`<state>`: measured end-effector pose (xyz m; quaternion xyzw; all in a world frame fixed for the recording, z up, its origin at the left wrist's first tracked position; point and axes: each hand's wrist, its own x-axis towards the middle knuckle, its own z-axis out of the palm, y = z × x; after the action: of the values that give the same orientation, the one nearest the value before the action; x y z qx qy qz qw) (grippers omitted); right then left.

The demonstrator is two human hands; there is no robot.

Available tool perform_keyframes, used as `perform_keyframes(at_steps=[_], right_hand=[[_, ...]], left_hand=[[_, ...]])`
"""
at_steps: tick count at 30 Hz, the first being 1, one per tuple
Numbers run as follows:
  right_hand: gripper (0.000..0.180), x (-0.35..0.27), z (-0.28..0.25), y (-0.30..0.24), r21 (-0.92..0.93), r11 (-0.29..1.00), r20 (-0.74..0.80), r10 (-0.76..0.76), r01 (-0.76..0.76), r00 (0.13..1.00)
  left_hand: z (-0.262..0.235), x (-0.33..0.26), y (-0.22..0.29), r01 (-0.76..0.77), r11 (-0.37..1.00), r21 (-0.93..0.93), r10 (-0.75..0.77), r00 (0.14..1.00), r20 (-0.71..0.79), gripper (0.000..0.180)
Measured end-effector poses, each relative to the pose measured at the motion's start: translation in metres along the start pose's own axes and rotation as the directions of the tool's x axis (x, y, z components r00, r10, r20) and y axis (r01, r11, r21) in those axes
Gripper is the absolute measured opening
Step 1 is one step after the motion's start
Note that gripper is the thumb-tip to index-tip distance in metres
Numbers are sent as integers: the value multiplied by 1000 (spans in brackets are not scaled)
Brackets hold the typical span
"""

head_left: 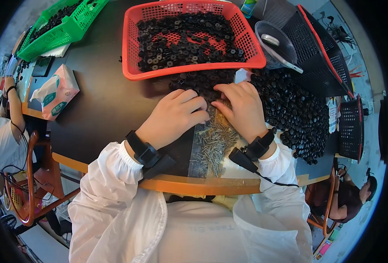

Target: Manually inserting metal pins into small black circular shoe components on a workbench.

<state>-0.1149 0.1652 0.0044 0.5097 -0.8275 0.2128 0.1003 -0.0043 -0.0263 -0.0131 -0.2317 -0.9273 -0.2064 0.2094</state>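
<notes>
My left hand [176,115] is closed, its fingers curled and their tips mostly out of sight, beside a loose heap of flat black discs [194,81]. Facing it, my right hand [243,106] bends its thumb and forefinger toward each other over the same discs. Anything between its fingertips blends into the dark pieces behind. Below both hands, many small metal pins [215,142] lie in a pile on a clear sheet near the table's front edge. Glossy black round caps [297,116] are heaped to the right of my right hand.
A red basket [194,65] of black discs stands beyond my hands. A clear tub [264,37] holding a phone and dark baskets [319,52] stand right. At left are a tissue pack [61,94] and a green basket [67,33]. People sit on both sides.
</notes>
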Motion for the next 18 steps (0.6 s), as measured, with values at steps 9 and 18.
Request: perform_keyframes(at_steps=[9, 18], right_hand=[[24, 0, 2, 2, -11, 1000, -31, -9, 9, 999], [21, -13, -9, -8, 109, 994, -83, -2, 11, 997]], left_hand=[[1, 1, -1, 68, 997, -32, -67, 998, 6, 16], [-3, 4, 0, 132, 970, -204, -157, 981, -112, 20]])
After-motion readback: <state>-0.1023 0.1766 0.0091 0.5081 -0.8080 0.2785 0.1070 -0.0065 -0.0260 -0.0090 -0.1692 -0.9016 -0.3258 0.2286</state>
